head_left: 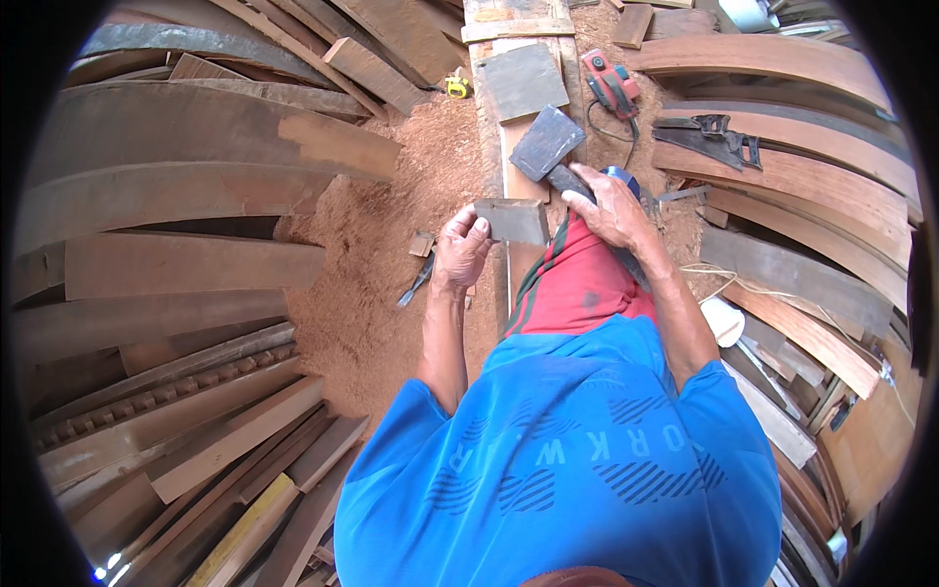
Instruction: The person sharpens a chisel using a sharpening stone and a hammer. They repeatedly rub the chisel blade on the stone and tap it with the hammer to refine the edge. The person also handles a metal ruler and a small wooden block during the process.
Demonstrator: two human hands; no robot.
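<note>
My left hand is closed on the left end of a small grey wooden block, thumb on its near face. The block is held level above a long plank. My right hand is wrapped round the handle of a mallet with a dark, squarish head. The mallet's head lies just beyond the block, over the plank, and its handle slants back past my right leg. Beside my right hand, part of a blue round object shows. A chisel lies in the shavings to the left of my left forearm.
A grey board lies on the plank ahead. To its right is a red electric planer with a cord. A handsaw rests on stacked timber at right. A yellow tape measure sits far left. Timber is piled along the left.
</note>
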